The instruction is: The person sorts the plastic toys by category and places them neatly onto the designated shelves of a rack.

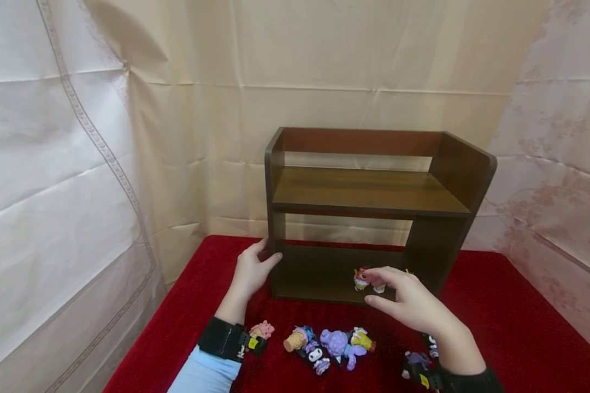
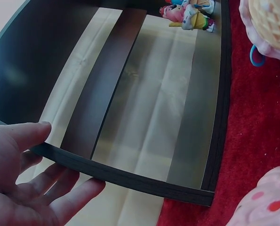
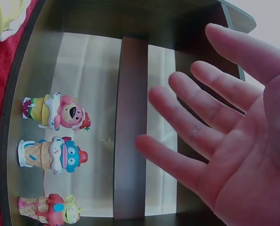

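Observation:
A dark brown two-tier shelf (image 1: 369, 188) stands on a red cloth. My left hand (image 1: 249, 270) holds the front edge of its left side panel, thumb on the inner side and fingers on the outer side. In front of the lower compartment hovers my right hand (image 1: 413, 300), fingers spread and palm holding nothing. Three ice-cream-cone figurines stand on the lower board in the right wrist view: a pink bear (image 3: 70, 114) with a strawberry on its head, a blue figure (image 3: 73, 157) with a red cap, and a green-headed figure (image 3: 70, 215) in red.
Several figurines lie on the cloth before the shelf: a pink one (image 1: 263, 329), a cone one (image 1: 295, 339), a black-and-white one (image 1: 316, 355), a purple one (image 1: 335, 343) and a yellow-and-white one (image 1: 361, 339). A purple-and-black figure (image 1: 417, 360) lies near my right wrist.

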### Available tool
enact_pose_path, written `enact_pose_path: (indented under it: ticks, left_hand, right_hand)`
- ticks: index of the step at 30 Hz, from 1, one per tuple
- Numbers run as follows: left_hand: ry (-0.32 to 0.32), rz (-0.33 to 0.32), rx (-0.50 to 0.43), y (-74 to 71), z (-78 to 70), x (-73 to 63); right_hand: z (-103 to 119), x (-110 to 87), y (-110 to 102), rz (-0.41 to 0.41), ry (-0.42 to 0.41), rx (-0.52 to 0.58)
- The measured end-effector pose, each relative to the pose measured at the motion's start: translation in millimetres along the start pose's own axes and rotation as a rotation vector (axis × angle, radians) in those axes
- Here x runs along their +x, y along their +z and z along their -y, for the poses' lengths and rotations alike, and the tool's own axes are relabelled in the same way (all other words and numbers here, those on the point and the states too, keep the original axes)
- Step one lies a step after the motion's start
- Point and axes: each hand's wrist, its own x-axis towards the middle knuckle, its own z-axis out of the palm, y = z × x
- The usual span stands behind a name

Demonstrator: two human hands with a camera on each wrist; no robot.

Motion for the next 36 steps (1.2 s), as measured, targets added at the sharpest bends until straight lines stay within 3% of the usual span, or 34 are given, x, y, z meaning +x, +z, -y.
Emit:
enact_pose_path:
  ticks: [11,19,27,36]
  left_hand:
    - [-0.009,-0.003,0.003,-1.2,2.2,-1.0]
    - [0.0,-0.004,0.004,-2.2,1.9,-0.5]
    - [0.001,0.002,-0.001,-1.3,0.2,0.3]
    - [-0.003,0.003,-0.001,-0.3,-1.0,0.0]
  right_hand:
    - [-4.1,2.5,5.0,0.24,0.069,0.081]
    - [-7.0,3.1,14.4,0.401,0.166,0.175]
    - [-7.3,3.2,23.7,0.487,0.223,0.206]
    - [-5.6,3.7,34.6,0.517,0.28,0.145]
